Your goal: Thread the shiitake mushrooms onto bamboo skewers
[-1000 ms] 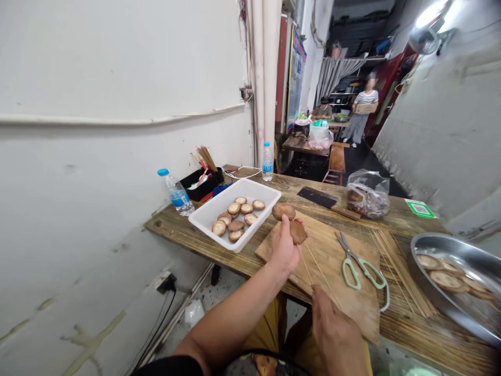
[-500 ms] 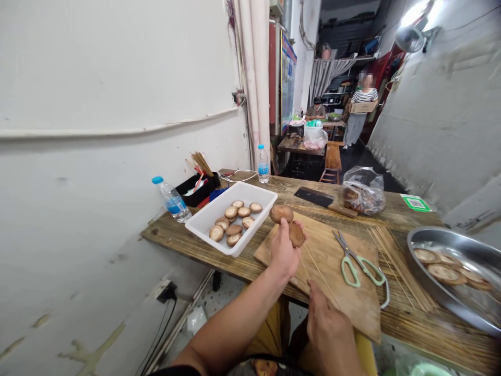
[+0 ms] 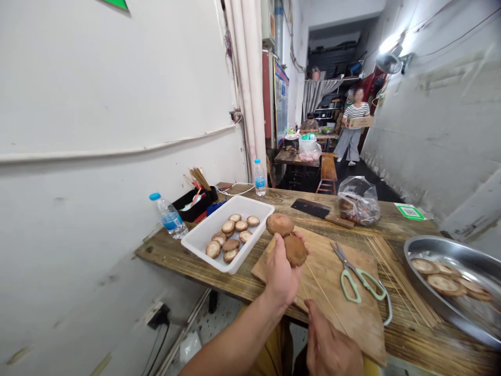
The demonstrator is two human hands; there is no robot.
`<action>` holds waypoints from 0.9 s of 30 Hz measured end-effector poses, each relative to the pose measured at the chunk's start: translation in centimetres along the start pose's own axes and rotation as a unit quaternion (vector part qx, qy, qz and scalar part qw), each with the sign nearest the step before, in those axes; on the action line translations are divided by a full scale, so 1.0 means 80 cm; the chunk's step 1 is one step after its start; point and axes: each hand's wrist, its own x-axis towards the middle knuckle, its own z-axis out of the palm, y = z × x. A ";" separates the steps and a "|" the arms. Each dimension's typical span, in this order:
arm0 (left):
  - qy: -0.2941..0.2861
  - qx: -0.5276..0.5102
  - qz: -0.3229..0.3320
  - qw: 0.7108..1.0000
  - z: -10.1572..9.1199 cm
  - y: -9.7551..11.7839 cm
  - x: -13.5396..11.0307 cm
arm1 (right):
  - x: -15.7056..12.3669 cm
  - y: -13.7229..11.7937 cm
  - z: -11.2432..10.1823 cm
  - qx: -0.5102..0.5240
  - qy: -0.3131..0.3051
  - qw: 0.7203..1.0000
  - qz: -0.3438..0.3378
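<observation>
My left hand [image 3: 281,277] is closed around two brown-capped shiitake mushrooms. The upper mushroom [image 3: 279,224] tilts toward the white tray, and the lower mushroom [image 3: 295,250] sits against my fingers. Thin bamboo skewers [image 3: 318,282] run from the lower mushroom down toward my right hand [image 3: 331,342], whose fingers are pinched around their lower part. Where the skewer tips end is hidden by the caps. Beneath both hands lies a wooden cutting board [image 3: 352,324], with green-handled scissors [image 3: 356,279] resting on it.
A white tray [image 3: 191,240] holds several mushrooms, stem side mostly up. Loose skewers [image 3: 407,282] lie beside a steel basin [image 3: 409,250] with mushrooms. Farther back are a cleaver [image 3: 311,207], a plastic bag [image 3: 358,203] and two water bottles [image 3: 172,219]. A person [image 3: 355,120] carries a carton.
The camera view has shifted, so the table sits lower in the picture. Both hands keep their grips on the mushrooms and skewers. The person in the background has taken a step.
</observation>
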 end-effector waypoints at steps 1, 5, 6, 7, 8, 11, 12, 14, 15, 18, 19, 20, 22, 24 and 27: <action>-0.001 0.000 0.003 1.000 0.001 0.001 -0.003 | -0.002 0.003 -0.001 0.003 -0.003 1.000 -0.011; 0.000 -0.004 0.012 1.000 0.006 0.003 -0.011 | -0.008 0.005 0.000 -0.002 0.009 1.000 -0.011; 0.001 -0.004 0.011 1.000 0.007 0.003 -0.012 | -0.009 0.004 0.001 -0.005 0.014 1.000 0.001; 0.000 -0.005 0.010 1.000 0.008 0.003 -0.013 | -0.010 0.002 0.002 -0.007 0.018 1.000 0.016; -0.003 -0.006 0.009 1.000 0.008 0.004 -0.013 | -0.011 0.000 0.002 -0.007 0.022 0.999 0.029; -0.010 -0.015 0.008 1.000 0.009 0.004 -0.016 | -0.012 -0.004 0.002 0.000 0.034 0.999 0.041; -0.010 -0.018 0.005 1.000 0.009 0.003 -0.016 | -0.011 -0.004 0.001 0.002 0.035 0.999 0.041; -0.007 -0.025 0.000 1.000 0.008 0.002 -0.017 | -0.010 -0.003 -0.002 0.000 0.030 0.999 0.036; -0.005 -0.028 -0.002 1.000 0.007 0.000 -0.018 | -0.008 -0.003 -0.004 -0.005 0.021 0.999 0.032; 0.000 -0.036 -0.006 0.999 0.004 -0.003 -0.019 | -0.003 0.002 -0.012 -0.018 -0.009 1.000 0.008; 0.002 -0.036 -0.006 0.999 0.003 -0.004 -0.019 | -0.001 0.005 -0.014 -0.021 -0.018 1.000 -0.004; 0.006 -0.035 -0.009 0.999 0.003 -0.005 -0.020 | 0.000 0.007 -0.016 -0.021 -0.025 0.999 -0.020; 0.015 -0.035 -0.019 0.999 0.003 -0.006 -0.021 | 0.002 0.013 -0.018 -0.020 -0.032 0.998 -0.052; 0.020 -0.037 -0.033 0.999 0.003 -0.008 -0.022 | 0.001 0.016 -0.019 -0.022 -0.037 0.997 -0.071; 0.011 -0.037 -0.032 0.999 0.003 -0.014 -0.027 | -0.003 0.016 -0.018 -0.025 -0.036 0.997 -0.061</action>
